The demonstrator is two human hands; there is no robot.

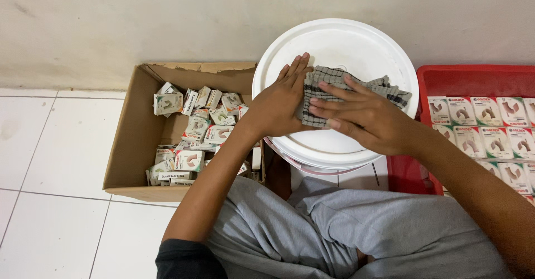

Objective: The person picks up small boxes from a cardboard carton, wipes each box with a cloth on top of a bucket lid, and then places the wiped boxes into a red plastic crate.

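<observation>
White tiled floor, plaster wall, bucket lid

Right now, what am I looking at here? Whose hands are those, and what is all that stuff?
The picture comes from a camera worn on a person's head, looking down at their own lap and hands. The left hand and right hand both press flat on a checked cloth, which lies on a white bucket lid. On the person's left sits a cardboard box full of jumbled small packets. On their right, a red tray holds similar packets in neat rows. The floor is white tile.
</observation>
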